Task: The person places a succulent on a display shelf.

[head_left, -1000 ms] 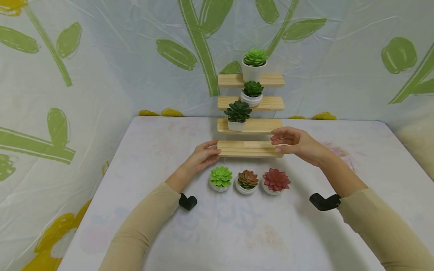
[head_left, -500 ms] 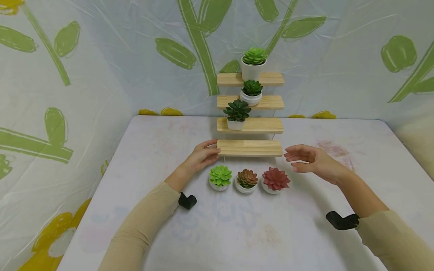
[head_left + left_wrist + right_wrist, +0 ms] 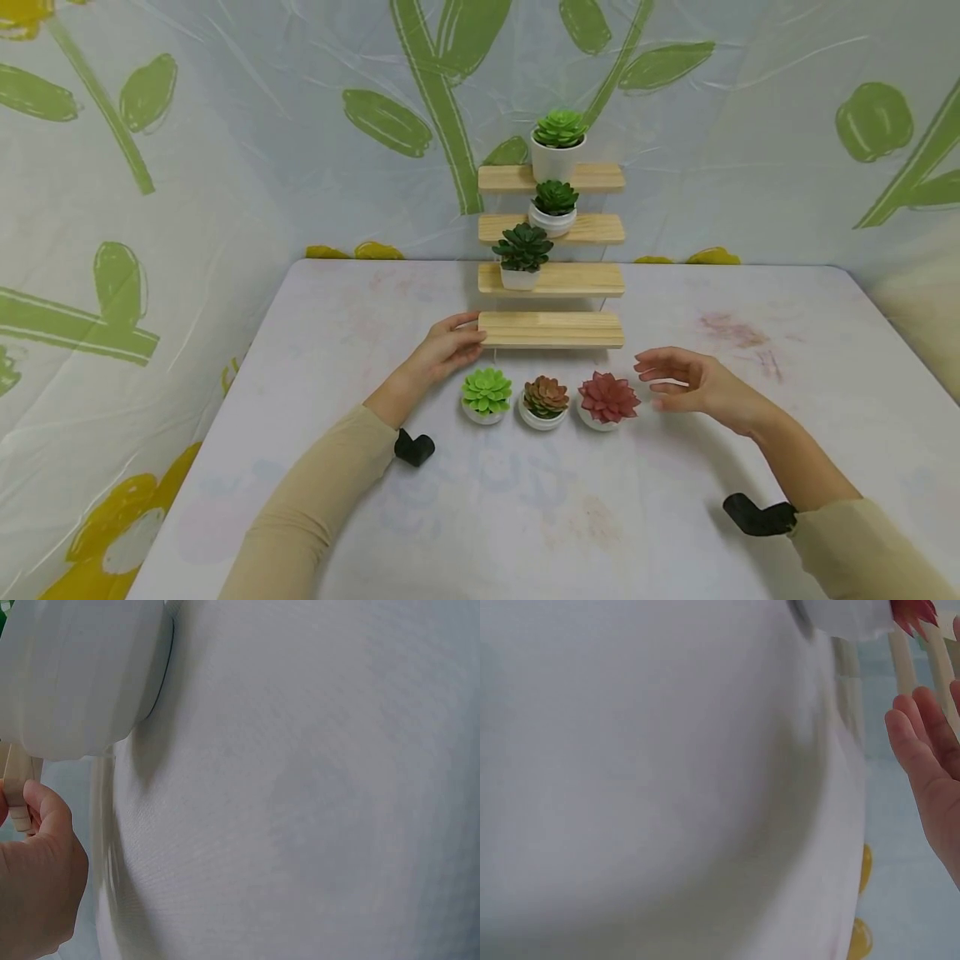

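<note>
My left hand (image 3: pixel 444 350) grips the left end of the lowest shelf board (image 3: pixel 551 330) of a tiered wooden plant stand, thumb in front and fingers behind. In the left wrist view the thumb (image 3: pixel 49 806) presses on the board's end. My right hand (image 3: pixel 701 385) hovers over the table with loosely bent fingers, holding nothing. Just left of its fingertips is a red succulent (image 3: pixel 608 398) in a white pot. Beside that one stand a brown-green succulent (image 3: pixel 545 398) and a bright green succulent (image 3: pixel 487 393), in a row before the stand.
Higher on the stand sit a dark green succulent (image 3: pixel 522 250), a green succulent (image 3: pixel 555 202) and, on top, a light green succulent (image 3: pixel 558 137), all in white pots. A pale cloth covers the table (image 3: pixel 495 517). A leaf-patterned sheet (image 3: pixel 262 125) hangs behind.
My right hand has let go of the right end of the lowest board and moved right and towards me, beside the red succulent. The left hand has stayed on the board.
</note>
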A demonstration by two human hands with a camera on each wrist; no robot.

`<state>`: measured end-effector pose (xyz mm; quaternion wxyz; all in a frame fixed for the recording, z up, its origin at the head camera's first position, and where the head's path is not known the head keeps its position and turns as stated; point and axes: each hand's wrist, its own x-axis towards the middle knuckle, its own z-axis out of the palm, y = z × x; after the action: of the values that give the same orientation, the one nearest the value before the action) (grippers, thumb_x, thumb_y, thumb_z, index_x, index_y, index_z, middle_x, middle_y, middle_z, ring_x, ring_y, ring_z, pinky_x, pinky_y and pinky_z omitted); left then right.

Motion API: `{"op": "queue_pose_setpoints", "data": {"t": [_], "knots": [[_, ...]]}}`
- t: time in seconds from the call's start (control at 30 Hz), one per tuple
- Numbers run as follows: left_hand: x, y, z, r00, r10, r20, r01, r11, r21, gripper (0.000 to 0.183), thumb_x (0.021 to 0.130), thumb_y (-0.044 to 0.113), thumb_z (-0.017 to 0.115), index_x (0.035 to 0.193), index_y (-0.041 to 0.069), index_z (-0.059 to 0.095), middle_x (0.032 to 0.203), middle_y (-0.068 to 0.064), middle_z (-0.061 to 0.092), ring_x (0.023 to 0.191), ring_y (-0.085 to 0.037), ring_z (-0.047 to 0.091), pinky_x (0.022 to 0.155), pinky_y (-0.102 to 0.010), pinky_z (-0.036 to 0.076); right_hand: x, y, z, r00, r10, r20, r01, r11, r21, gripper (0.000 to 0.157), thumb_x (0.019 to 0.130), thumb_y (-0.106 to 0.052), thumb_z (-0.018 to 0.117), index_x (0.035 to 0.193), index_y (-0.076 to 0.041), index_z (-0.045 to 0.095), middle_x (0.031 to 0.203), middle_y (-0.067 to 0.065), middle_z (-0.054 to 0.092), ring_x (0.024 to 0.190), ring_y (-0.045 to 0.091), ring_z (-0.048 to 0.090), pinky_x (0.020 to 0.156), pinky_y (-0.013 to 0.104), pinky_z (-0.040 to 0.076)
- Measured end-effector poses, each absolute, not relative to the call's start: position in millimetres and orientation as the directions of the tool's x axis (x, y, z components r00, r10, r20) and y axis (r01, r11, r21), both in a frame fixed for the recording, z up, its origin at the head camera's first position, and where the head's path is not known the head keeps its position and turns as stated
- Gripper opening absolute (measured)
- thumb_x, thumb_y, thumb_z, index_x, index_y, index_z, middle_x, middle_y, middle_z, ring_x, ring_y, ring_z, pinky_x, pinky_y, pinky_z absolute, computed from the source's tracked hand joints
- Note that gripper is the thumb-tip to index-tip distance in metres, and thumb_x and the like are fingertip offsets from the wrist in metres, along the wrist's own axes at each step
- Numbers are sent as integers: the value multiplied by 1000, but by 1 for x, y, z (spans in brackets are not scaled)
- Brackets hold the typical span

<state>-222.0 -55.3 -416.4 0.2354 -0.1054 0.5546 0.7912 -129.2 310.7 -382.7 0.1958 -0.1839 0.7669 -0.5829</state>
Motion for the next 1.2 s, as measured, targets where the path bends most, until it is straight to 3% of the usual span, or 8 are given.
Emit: {"op": "queue_pose_setpoints", "data": {"t": [0.37, 0.9, 1.2], "knots": [[-222, -55, -417, -862, 246, -444, -501, -275, 821, 54, 87, -8, 57, 138, 6, 43, 133, -16, 46, 77, -12, 55, 62, -20, 49, -124, 299, -406, -849, -518, -105, -22, 234, -972, 61, 79, 7, 68, 131, 11, 37, 120, -4, 55, 106, 12, 55, 80, 29, 52], [-224, -56, -419, -858, 263, -441, -507, -306, 806, 54, 88, -10, 55, 138, 5, 42, 134, -15, 46, 70, -10, 56, 60, -19, 48, -130, 284, -416, -850, -508, -141, -30, 314, -949, 67, 73, -1, 77, 132, -4, 46, 124, -3, 54, 107, 9, 53, 83, 25, 49], [-224, -56, -418, -855, 267, -444, -513, -306, 802, 55, 88, -10, 55, 138, 5, 42, 136, -15, 45, 70, -10, 56, 59, -19, 48, -131, 276, -416, -854, -493, -166, -35, 372, -927, 70, 70, -5, 80, 132, -2, 47, 123, 8, 54, 107, 7, 51, 85, 21, 45]]}}
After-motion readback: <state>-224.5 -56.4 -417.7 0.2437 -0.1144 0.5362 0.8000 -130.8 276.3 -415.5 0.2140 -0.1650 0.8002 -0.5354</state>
